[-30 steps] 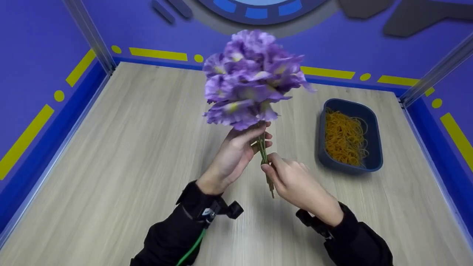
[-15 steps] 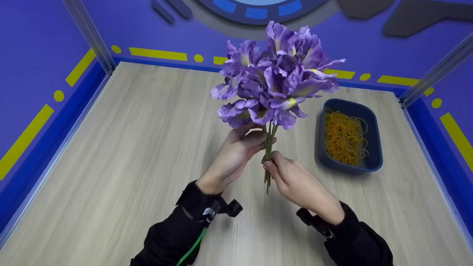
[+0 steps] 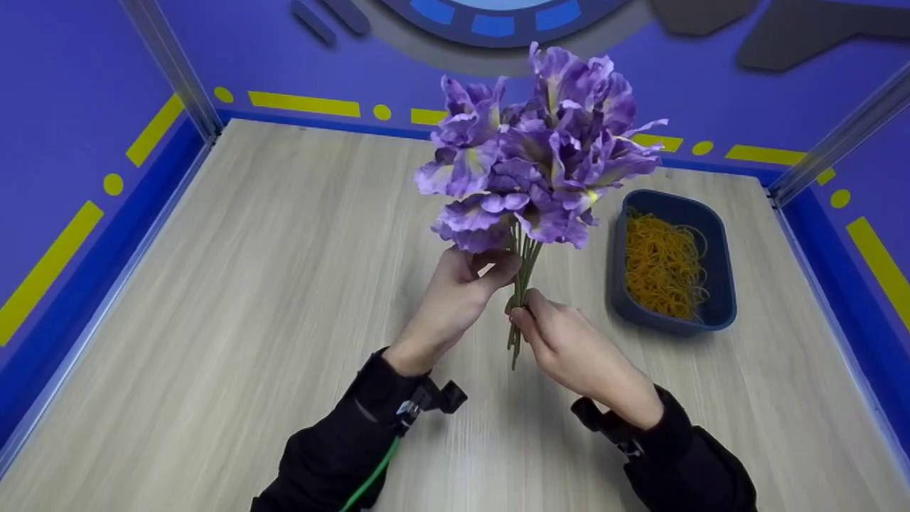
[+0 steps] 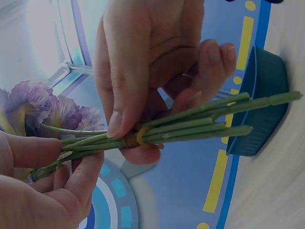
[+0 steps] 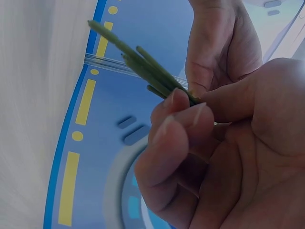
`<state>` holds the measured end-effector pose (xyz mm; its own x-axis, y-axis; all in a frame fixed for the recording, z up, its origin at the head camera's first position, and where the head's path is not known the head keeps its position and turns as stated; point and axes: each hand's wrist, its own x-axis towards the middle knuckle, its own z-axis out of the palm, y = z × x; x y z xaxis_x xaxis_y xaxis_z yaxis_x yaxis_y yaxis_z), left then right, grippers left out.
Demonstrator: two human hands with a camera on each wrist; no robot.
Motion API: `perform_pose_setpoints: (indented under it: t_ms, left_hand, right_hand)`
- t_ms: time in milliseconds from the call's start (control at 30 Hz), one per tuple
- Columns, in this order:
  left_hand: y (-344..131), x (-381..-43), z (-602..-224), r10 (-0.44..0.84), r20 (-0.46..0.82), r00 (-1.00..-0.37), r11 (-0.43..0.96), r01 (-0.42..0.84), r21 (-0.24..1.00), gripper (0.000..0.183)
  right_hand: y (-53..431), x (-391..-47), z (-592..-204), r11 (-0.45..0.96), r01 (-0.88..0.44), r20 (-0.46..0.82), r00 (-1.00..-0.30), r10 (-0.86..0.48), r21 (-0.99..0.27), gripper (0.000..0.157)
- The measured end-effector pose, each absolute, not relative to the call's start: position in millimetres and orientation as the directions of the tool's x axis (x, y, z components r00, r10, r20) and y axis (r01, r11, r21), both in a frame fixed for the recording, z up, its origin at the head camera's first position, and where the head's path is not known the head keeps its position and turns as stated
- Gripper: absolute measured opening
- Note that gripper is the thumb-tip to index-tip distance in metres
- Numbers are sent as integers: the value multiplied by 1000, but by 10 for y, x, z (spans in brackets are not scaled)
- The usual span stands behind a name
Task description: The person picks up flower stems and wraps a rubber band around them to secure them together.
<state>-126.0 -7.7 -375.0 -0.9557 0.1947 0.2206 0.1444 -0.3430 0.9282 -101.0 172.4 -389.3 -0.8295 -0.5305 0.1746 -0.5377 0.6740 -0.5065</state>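
Observation:
A bunch of purple artificial irises is held upright between both hands, above the table. My left hand grips the green stems just below the blooms. Lower down, my right hand pinches the stems between thumb and fingers. In the left wrist view a yellowish rubber band circles the stems, right beside the right hand's fingertips. Cut stem ends poke out past the right hand in the right wrist view. The blooms are out of sight there.
On the right of the wood-grain table stands a dark blue tub holding many yellow rubber bands. Blue and purple panels with yellow marks enclose the back and sides.
The blooms have swung to the right and turned, and their stems now fan slightly. Both hands stay nearly in place, the left's fingers shifting a little on the stems.

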Motion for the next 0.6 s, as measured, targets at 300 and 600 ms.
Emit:
perform_pose_setpoints:
  t_ms: [300, 600]
  left_hand:
    - [-48, -1305, -3806, 155, 216, -964, -237, 176, 955, 26]
    - [-44, -1349, -3842, 122, 244, -962, -258, 206, 944, 29]
  right_hand:
    - [1717, -1043, -3939, 682, -536, 163, -830, -534, -497, 26]
    - [1700, -1067, -3983, 685, -553, 185, -823, -537, -474, 28]
